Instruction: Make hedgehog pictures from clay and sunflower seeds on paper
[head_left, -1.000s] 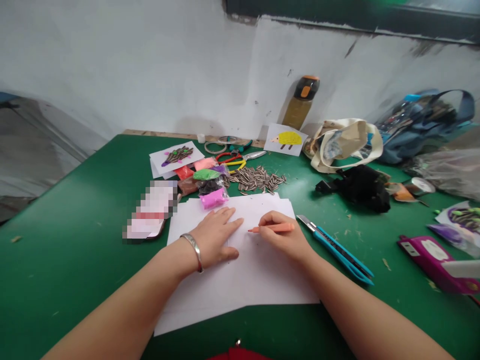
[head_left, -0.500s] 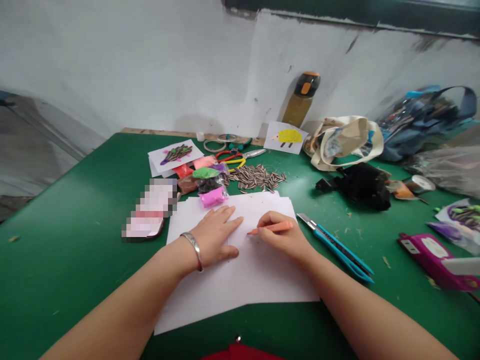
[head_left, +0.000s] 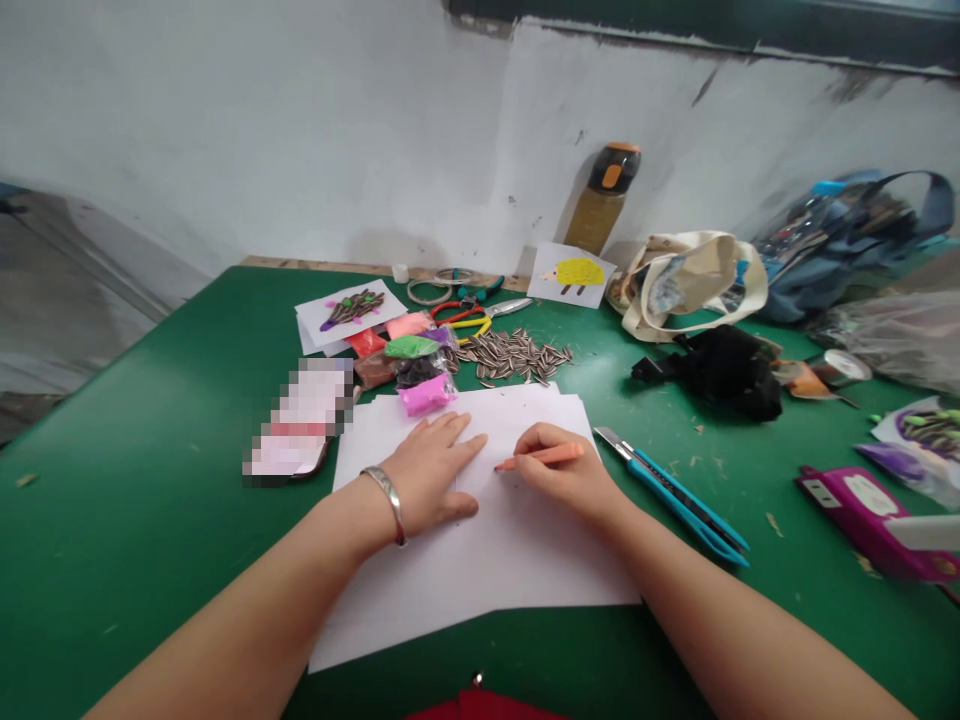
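Observation:
White paper sheets (head_left: 480,570) lie on the green table in front of me. My left hand (head_left: 429,472) rests on them with its fingers spread, a silver bangle (head_left: 386,500) at the wrist. An orange pen (head_left: 549,456) is gripped in my right hand (head_left: 566,480), its tip at the paper just right of my left fingers. Whether there is a mark under the tip is too small to tell. Beyond the sheets lie coloured clay packets (head_left: 411,346) and a pile of striped seeds (head_left: 514,356).
A blue cutter (head_left: 675,498) with its blade out lies right of the paper. A pixelated phone (head_left: 304,420) is at left. Scissors (head_left: 469,325), a hedgehog drawing (head_left: 572,274), a bottle (head_left: 600,205), a cream bag (head_left: 679,285) and a magenta box (head_left: 862,515) stand farther out.

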